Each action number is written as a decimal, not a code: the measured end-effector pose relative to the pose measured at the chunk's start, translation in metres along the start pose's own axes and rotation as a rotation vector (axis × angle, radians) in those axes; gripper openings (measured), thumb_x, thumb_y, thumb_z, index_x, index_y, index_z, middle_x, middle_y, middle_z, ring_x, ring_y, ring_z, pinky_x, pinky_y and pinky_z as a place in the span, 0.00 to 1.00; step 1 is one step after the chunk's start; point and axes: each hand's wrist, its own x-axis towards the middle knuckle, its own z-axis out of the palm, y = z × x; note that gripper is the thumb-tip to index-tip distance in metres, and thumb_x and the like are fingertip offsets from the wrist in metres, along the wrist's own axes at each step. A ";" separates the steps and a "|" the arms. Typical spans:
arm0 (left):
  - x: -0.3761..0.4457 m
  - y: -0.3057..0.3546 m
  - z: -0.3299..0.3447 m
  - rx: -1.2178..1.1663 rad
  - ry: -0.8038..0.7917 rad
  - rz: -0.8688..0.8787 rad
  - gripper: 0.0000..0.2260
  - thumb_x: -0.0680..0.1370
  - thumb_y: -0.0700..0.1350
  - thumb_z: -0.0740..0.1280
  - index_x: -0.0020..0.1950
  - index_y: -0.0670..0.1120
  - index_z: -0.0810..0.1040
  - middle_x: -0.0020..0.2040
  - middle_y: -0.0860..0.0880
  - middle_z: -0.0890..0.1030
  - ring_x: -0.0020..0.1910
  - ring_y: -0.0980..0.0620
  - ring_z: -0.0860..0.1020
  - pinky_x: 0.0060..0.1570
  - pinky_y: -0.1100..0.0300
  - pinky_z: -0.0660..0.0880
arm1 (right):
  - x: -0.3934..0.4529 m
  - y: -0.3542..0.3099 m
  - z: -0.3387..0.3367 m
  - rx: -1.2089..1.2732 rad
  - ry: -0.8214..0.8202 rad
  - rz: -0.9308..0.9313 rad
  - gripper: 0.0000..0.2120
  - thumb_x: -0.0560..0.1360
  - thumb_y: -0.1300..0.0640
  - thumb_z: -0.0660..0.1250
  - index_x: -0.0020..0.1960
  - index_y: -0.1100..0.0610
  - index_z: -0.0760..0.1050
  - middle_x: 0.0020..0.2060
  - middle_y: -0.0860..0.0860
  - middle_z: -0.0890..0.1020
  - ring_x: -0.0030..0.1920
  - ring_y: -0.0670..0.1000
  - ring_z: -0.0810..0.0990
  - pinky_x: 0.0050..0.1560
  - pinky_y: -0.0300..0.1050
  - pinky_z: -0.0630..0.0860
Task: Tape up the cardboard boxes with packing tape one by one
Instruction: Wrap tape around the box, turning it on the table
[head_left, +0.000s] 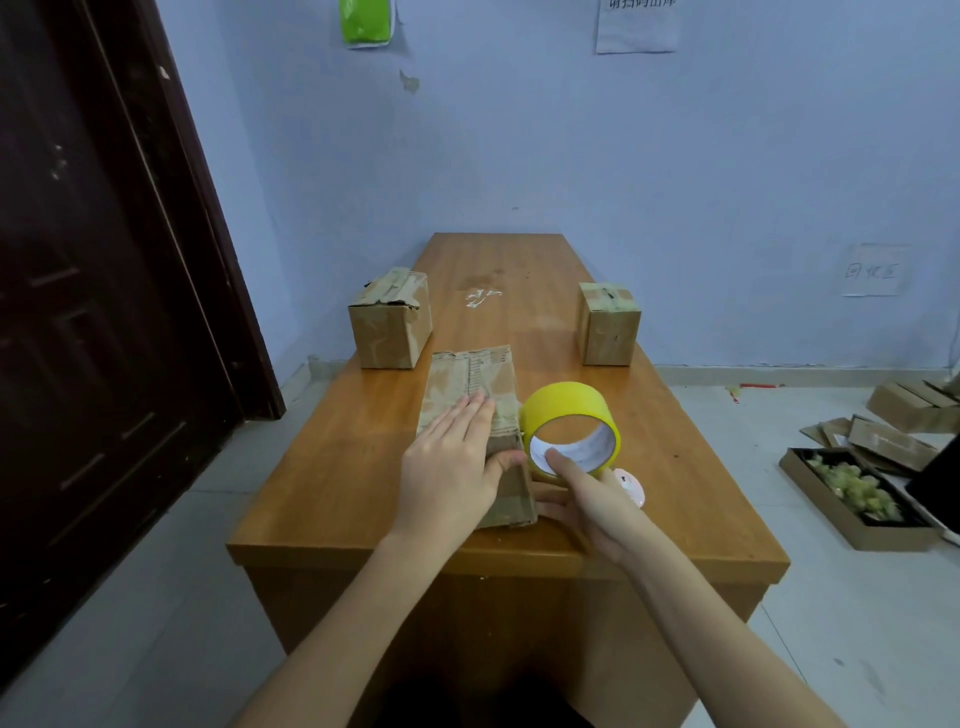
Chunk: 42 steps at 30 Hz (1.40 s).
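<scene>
A worn cardboard box (470, 384) lies lengthwise in the middle of the wooden table (332, 467). My left hand (452, 462) rests flat on its top, fingers straight, thumb against its near right side. A yellow roll of packing tape (569, 410) stands against the box's right side. My right hand (582, 493) holds the roll, with a finger hooked inside its core and other fingers under it. Two more cardboard boxes stand farther back: one at the left edge (390, 319), one at the right edge (608, 325).
A small pink object (631, 486) lies on the table behind my right hand. On the floor to the right are flattened cardboard pieces (883, 436) and a shallow tray of scraps (852, 493). A dark door (104, 260) stands left of the table.
</scene>
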 end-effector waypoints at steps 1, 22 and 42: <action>0.000 -0.001 0.000 -0.005 0.000 -0.002 0.30 0.75 0.62 0.56 0.69 0.43 0.71 0.69 0.48 0.71 0.68 0.51 0.69 0.64 0.58 0.66 | 0.001 0.000 -0.002 0.008 0.037 -0.004 0.12 0.79 0.59 0.64 0.60 0.64 0.72 0.48 0.61 0.84 0.45 0.62 0.84 0.43 0.53 0.82; -0.004 0.009 -0.005 -0.007 -0.054 0.090 0.27 0.81 0.57 0.49 0.76 0.43 0.57 0.75 0.48 0.62 0.75 0.55 0.55 0.72 0.63 0.44 | -0.027 -0.100 0.013 -1.171 0.141 -0.295 0.06 0.79 0.58 0.57 0.44 0.58 0.62 0.34 0.53 0.71 0.30 0.52 0.71 0.28 0.44 0.67; -0.019 -0.015 0.007 0.139 -0.136 0.043 0.35 0.76 0.64 0.41 0.75 0.43 0.59 0.75 0.47 0.62 0.75 0.52 0.56 0.72 0.60 0.45 | -0.024 -0.111 0.009 -0.919 -0.135 -0.161 0.06 0.79 0.66 0.56 0.46 0.57 0.62 0.44 0.54 0.69 0.44 0.55 0.75 0.31 0.43 0.80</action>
